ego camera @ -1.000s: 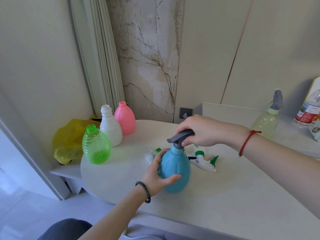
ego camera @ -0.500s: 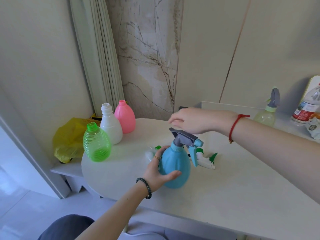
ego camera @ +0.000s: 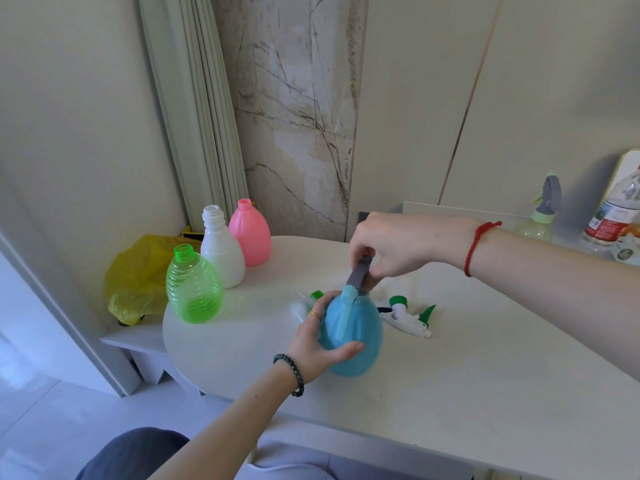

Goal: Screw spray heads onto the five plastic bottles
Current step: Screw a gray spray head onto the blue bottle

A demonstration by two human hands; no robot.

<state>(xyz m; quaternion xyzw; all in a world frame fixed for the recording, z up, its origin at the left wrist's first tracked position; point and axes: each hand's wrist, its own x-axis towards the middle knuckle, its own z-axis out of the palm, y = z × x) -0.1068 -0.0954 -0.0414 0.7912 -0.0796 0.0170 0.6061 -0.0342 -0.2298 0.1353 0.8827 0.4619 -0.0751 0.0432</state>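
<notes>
1. Low in the centre of the frame, the left hand (ego camera: 320, 344) wraps around the blue bottle (ego camera: 353, 336), which stands upright on the white table (ego camera: 485, 393).
2. Just above, the right hand (ego camera: 398, 245) pinches the grey spray head (ego camera: 360, 277) sitting on the bottle's neck.
3. A loose white-and-green spray head (ego camera: 407, 317) lies just right of the bottle.
4. Farther left, the green bottle (ego camera: 193, 287), white bottle (ego camera: 221, 252) and pink bottle (ego camera: 249, 235) stand uncapped.

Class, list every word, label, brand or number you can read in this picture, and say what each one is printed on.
None can be read.
Labelled bottle at far right: red and white label, print too blurred.
Packet beside it: round mark, too small.
Yellow bag: dark marks near its top, unreadable.
Blue bottle, green bottle, white bottle, pink bottle: no print visible.
</notes>
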